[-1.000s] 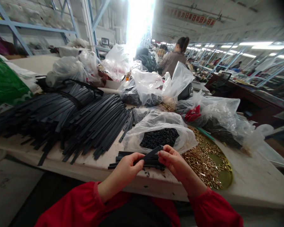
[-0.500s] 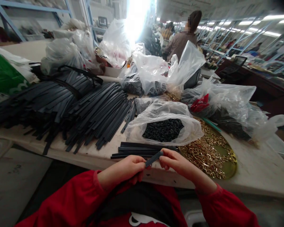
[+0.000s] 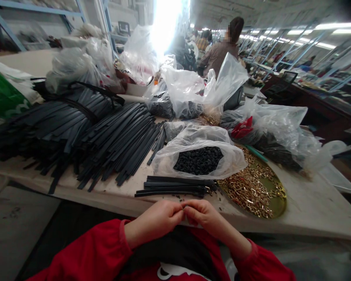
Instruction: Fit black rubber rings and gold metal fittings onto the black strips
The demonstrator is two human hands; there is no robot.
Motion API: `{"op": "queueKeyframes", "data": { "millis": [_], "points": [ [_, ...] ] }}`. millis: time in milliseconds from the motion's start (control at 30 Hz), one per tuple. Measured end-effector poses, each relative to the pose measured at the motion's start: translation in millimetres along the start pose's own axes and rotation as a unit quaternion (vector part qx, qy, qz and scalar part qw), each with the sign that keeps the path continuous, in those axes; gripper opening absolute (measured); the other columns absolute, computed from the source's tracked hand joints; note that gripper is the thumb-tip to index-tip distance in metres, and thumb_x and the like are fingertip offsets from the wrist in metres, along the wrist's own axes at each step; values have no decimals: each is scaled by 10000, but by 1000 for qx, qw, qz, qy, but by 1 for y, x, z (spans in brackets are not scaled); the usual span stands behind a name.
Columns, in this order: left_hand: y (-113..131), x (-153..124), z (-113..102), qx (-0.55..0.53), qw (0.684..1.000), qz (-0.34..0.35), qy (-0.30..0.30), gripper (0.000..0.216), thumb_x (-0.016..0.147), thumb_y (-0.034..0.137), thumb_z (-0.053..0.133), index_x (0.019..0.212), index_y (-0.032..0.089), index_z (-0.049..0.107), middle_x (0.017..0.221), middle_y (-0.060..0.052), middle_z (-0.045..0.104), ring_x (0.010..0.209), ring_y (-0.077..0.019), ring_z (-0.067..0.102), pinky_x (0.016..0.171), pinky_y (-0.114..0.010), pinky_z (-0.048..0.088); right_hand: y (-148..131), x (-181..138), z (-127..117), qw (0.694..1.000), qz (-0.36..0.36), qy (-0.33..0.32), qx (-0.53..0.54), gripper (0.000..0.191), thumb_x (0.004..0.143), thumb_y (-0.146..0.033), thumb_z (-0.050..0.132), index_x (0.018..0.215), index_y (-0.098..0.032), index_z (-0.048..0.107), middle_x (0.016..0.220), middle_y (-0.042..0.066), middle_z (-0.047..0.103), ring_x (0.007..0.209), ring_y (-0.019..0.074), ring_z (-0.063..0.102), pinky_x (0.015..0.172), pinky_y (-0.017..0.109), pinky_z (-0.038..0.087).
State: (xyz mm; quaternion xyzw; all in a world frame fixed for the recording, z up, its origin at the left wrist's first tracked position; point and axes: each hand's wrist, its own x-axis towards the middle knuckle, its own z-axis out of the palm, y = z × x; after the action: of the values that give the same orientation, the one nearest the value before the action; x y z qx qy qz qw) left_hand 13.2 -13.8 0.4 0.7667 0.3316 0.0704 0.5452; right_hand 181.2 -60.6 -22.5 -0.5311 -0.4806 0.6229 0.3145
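Observation:
My left hand (image 3: 160, 217) and my right hand (image 3: 203, 215) meet fingertip to fingertip just in front of the table edge. Both are closed, pinching a dark strap that the fingers now cover almost wholly. Beyond them lies a small row of black straps (image 3: 172, 186), with small gold-coloured metal pieces at its right end. To the right, many gold-coloured metal links (image 3: 245, 191) fill part of a round yellowish tray (image 3: 279, 208). Behind the row sits an open clear plastic bag (image 3: 163, 162) of small black pieces (image 3: 199, 160).
Large piles of black straps (image 3: 117, 144) cover the left of the white table (image 3: 316, 203). More plastic bags (image 3: 286, 121) stand along the back and right, one beside a red piece (image 3: 242, 128). A green bag (image 3: 4, 93) is at far left. Further off sits another person (image 3: 219, 54).
My right hand has come down and left to meet my left hand. The strap that stretched visibly between them is now hidden in the fingers. The view has shifted slightly.

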Motion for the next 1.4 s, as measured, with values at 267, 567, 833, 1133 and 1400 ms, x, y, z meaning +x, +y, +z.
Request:
{"op": "queueKeyframes", "data": {
  "millis": [267, 567, 833, 1133, 1400],
  "points": [
    [-1, -7, 10, -111, 991, -70, -12, 414, 852, 394, 334, 1173, 162, 452, 623, 17, 553, 487, -127, 489, 458, -206, 379, -2, -11, 13, 983, -21, 116, 144, 361, 661, -504, 647, 746, -186, 501, 494, -76, 476, 423, 61, 397, 423, 184, 302],
    [-7, 7, 8, -113, 992, -36, 37, 358, 826, 442, 368, 954, 180, 576, 869, -32, 615, 810, -191, 531, 739, -249, 405, 13, -18, -33, 969, -40, 219, -111, 311, 803, -486, 452, 749, -186, 511, 597, -14, 540, 532, 121, 503, 512, 228, 389],
    [-4, 29, 18, -173, 980, -97, -7, 420, 754, 568, 372, 790, 168, 492, 565, 64, 348, 483, -96, 318, 440, -205, 256, 24, -16, -162, 780, 105, 406, -465, 89, 744, -252, 558, 733, -164, 555, 799, 98, 597, 781, 225, 553, 685, 317, 358],
    [5, 37, 16, -128, 985, -109, -42, 354, 785, 499, 339, 781, 174, 479, 520, 72, 362, 481, -103, 347, 453, -205, 270, 24, -11, -164, 811, 72, 395, -424, 63, 726, -223, 539, 676, -187, 526, 756, 58, 573, 760, 208, 536, 684, 312, 357],
    [23, 34, 4, -133, 990, -48, 29, 260, 817, 397, 379, 789, 168, 499, 569, 51, 465, 545, -104, 422, 521, -197, 331, -8, -14, -103, 952, -75, 267, -128, 228, 774, -426, 522, 749, -200, 499, 623, -27, 511, 559, 130, 494, 530, 251, 396]
  ]
}}
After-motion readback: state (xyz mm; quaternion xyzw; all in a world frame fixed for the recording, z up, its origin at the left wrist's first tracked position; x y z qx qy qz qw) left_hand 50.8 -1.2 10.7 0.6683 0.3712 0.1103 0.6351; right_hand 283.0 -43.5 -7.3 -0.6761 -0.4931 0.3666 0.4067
